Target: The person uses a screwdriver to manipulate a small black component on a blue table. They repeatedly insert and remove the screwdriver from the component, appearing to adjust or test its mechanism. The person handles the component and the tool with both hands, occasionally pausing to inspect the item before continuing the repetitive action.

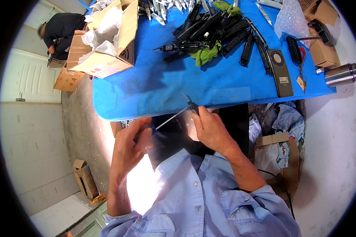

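My left hand (131, 138) is closed around the blue handle of a screwdriver (171, 118). Its thin metal shaft slants up to the right, and its tip meets a small black part (192, 106) with a thin pointed end. That part is pinched in my right hand (211, 128), just off the table's near edge and above my lap. My fingers cover the rest of it. Farther back on the table lies a heap of long, narrow black parts (213, 29), with green cloth (207, 54) among them.
A blue-covered table (146, 89) spans the front. On it stand an open cardboard box (110, 65), a flat dark device (280, 75), a steel flask (342, 75) and bubble wrap (292, 21). Another person (65, 31) bends at the far left. A box of scraps (277, 158) sits below right.
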Motion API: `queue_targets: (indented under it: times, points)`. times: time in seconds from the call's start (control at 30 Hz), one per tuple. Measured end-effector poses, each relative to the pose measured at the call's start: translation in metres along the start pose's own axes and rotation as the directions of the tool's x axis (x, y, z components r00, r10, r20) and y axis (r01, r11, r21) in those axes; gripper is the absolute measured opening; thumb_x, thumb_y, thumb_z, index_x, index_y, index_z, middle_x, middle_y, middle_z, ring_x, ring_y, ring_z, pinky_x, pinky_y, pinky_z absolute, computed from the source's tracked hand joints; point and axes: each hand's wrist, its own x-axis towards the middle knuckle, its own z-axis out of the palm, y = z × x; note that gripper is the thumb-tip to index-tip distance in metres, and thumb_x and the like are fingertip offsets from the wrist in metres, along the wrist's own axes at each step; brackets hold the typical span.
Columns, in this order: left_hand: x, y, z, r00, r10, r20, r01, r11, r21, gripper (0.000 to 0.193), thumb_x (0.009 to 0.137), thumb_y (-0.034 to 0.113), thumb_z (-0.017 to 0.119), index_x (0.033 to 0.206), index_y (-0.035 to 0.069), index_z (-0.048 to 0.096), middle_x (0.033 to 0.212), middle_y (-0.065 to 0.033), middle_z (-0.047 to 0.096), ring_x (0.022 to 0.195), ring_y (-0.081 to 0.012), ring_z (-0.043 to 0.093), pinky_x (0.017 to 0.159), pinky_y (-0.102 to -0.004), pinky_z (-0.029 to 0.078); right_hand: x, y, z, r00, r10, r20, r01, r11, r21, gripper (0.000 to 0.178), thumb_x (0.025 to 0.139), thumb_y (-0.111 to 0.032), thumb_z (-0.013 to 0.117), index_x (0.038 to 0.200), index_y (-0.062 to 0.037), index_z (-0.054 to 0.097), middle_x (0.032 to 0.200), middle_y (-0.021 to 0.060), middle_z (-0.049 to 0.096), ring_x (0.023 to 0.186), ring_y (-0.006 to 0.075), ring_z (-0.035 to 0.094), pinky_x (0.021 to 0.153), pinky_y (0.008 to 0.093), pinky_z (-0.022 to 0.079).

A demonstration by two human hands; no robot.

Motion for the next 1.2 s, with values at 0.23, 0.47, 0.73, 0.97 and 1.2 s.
queue_targets:
  times: [0.23,0.47,0.73,0.97,1.2]
  points:
    - [0.001,-0.002,0.008,0.932,0.357,-0.052,-0.343,0.922,0.179,0.025,0.091,0.000,0.075,0.114,0.000,0.067,0.106,-0.0087,0.070,0.075,-0.0156,0.073,0.067,-0.0292,0.057,0.000,0.004,0.001,1.000,-0.018,-0.008,0.018,1.000,-0.021,0.024,0.108,-0.019,0.057,0.107,0.0055,0.053,0.086,0.0360,0.069,0.086,0.0570,0.066,0.076,0.0624,0.050]
    - [-0.003,-0.009,0.005,0.981,0.195,-0.022,-0.190,0.972,0.141,0.028,0.092,-0.002,0.073,0.119,-0.004,0.067,0.097,-0.0138,0.072,0.082,-0.0219,0.073,0.070,-0.0322,0.056,0.000,0.002,0.001,1.000,-0.013,-0.012,0.013,1.000,-0.003,0.025,0.108,-0.019,0.057,0.108,0.0053,0.053,0.086,0.0357,0.069,0.087,0.0569,0.067,0.077,0.0625,0.050]
    - [0.000,-0.002,0.003,1.000,0.018,0.025,-0.018,1.000,-0.003,0.025,0.098,0.002,0.071,0.122,-0.003,0.067,0.091,-0.0090,0.071,0.075,-0.0145,0.073,0.060,-0.0275,0.058,0.000,0.003,0.001,1.000,0.002,-0.006,-0.002,1.000,-0.006,0.025,0.108,-0.019,0.056,0.109,0.0056,0.054,0.086,0.0356,0.069,0.087,0.0571,0.067,0.077,0.0631,0.050]
    - [0.001,-0.008,0.005,0.948,0.319,0.005,-0.314,0.931,0.186,0.032,0.087,-0.003,0.076,0.118,-0.002,0.067,0.101,-0.0125,0.070,0.087,-0.0177,0.074,0.072,-0.0303,0.060,0.000,0.002,0.002,1.000,-0.008,-0.016,0.008,1.000,-0.002,0.024,0.108,-0.019,0.057,0.108,0.0054,0.054,0.085,0.0357,0.069,0.086,0.0571,0.066,0.076,0.0625,0.050]
    - [-0.001,-0.007,0.002,0.992,0.126,0.010,-0.126,0.989,0.071,0.021,0.100,0.002,0.067,0.120,-0.004,0.069,0.086,-0.0094,0.071,0.076,-0.0159,0.073,0.063,-0.0292,0.057,-0.001,0.002,0.001,1.000,-0.021,-0.018,0.021,1.000,-0.009,0.024,0.108,-0.018,0.057,0.110,0.0052,0.053,0.085,0.0351,0.069,0.086,0.0565,0.067,0.076,0.0625,0.050]
